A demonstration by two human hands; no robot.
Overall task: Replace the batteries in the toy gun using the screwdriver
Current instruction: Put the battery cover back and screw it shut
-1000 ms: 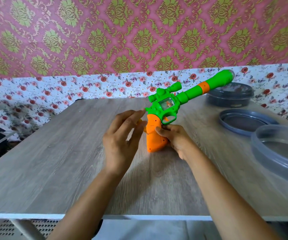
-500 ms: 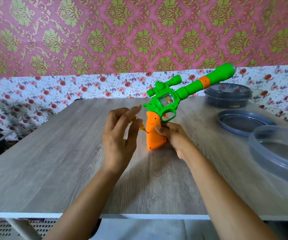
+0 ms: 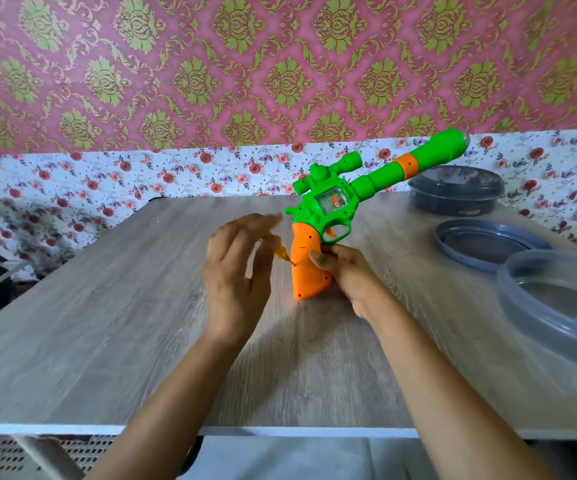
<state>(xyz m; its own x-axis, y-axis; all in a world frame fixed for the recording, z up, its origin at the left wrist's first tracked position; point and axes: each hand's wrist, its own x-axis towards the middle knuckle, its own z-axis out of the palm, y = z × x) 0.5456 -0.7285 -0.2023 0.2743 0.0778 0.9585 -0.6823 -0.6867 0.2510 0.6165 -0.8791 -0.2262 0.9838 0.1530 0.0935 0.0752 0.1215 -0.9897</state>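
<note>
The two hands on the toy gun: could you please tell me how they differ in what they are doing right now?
The right hand wraps the orange grip of the toy gun, holding it upright on the table; the left hand stays off the gun and pinches a small yellow screwdriver. The right hand is sharp; the left hand's fingers are blurred. The screwdriver tip meets the grip's left side. Both are bare and over the table.

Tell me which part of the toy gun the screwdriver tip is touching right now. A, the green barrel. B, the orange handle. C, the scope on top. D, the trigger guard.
B: the left hand holds the small yellow screwdriver with its tip against the side of the orange handle of the toy gun, while the right hand steadies that handle from the other side.
</note>
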